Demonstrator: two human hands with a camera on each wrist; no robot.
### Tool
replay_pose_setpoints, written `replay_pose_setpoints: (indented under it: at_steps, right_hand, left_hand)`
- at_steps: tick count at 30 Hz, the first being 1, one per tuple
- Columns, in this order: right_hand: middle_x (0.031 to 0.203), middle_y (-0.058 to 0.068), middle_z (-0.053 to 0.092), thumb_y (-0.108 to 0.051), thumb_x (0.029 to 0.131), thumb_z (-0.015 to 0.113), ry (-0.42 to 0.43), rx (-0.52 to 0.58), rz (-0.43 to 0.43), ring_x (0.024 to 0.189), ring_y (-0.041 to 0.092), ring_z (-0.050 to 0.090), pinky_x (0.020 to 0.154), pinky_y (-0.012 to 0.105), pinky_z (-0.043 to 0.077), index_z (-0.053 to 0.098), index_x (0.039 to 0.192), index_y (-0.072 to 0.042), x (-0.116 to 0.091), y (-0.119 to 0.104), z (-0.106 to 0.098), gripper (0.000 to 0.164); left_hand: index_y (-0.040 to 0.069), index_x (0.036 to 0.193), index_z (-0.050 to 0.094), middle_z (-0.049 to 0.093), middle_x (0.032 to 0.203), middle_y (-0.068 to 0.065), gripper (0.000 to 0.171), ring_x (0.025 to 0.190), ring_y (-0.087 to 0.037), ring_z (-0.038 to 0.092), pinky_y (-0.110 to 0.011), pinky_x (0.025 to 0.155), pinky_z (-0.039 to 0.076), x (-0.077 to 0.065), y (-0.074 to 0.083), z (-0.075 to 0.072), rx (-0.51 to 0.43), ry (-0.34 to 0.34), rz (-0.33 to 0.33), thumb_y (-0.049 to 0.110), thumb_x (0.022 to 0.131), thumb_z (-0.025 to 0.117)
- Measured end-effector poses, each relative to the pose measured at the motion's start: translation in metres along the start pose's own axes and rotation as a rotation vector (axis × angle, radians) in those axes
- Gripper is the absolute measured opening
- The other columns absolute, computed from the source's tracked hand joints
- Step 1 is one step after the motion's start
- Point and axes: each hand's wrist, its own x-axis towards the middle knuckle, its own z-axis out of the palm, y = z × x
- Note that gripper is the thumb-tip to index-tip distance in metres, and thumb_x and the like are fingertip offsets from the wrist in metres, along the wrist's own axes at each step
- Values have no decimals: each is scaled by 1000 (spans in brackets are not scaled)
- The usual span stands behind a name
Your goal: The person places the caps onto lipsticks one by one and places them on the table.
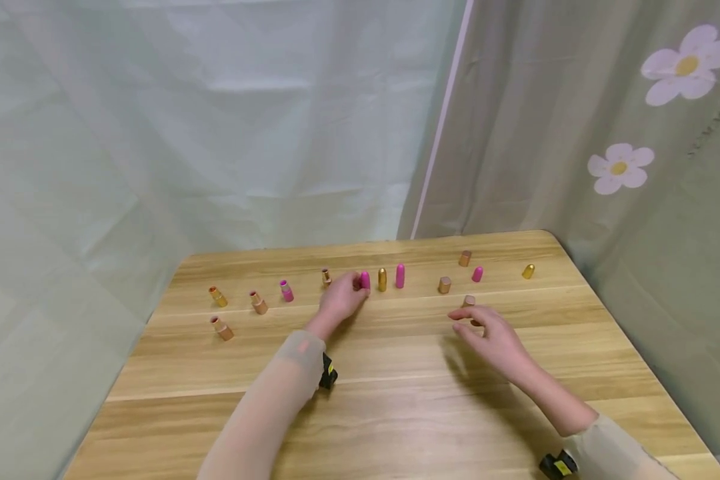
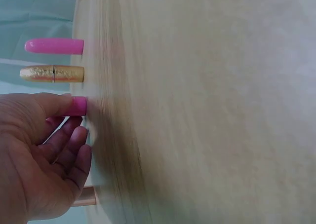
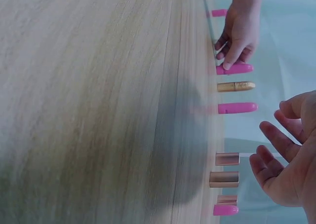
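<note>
My left hand (image 1: 342, 298) pinches an upright pink bullet-shaped lipstick tube (image 1: 365, 281) between thumb and fingers, its base at the tabletop. In the left wrist view the thumb covers much of that tube. Beside it stand a gold lipstick tube (image 1: 382, 280) with an engraved surface and another pink lipstick tube (image 1: 400, 276), both whole and upright. My right hand (image 1: 493, 340) hovers over the table with its fingers apart and nothing between them. Just beyond its fingertips is a copper-coloured cap (image 1: 469, 301), partly hidden in the head view.
Several open lipstick bases, such as a copper one (image 1: 259, 303) and a pink one (image 1: 286, 291), stand on the left. On the right are copper caps (image 1: 445, 285), a small pink cap (image 1: 477, 274) and a gold cap (image 1: 529, 271). A curtain (image 1: 288, 133) hangs behind the wooden table (image 1: 396, 400).
</note>
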Motion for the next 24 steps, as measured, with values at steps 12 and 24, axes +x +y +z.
replay_pose_setpoints:
  at_steps: [12,24]
  right_hand:
    - [130,7,66,-23,101,67,-2,3,20,123,28,55,94,54,49,72,122,-12,-2,1,0,24]
    - [135,10,63,-26,102,65,20,20,71,117,30,58,89,48,48,71,124,-12,-2,6,-10,26]
  left_hand:
    - [7,126,65,70,118,-10,32,110,-27,65,-44,98,50,6,-3,1,-3,21,-20,23,98,70]
    - [1,138,57,67,124,-16,52,115,-32,62,-45,103,48,-5,-5,1,-61,6,39,16,91,75]
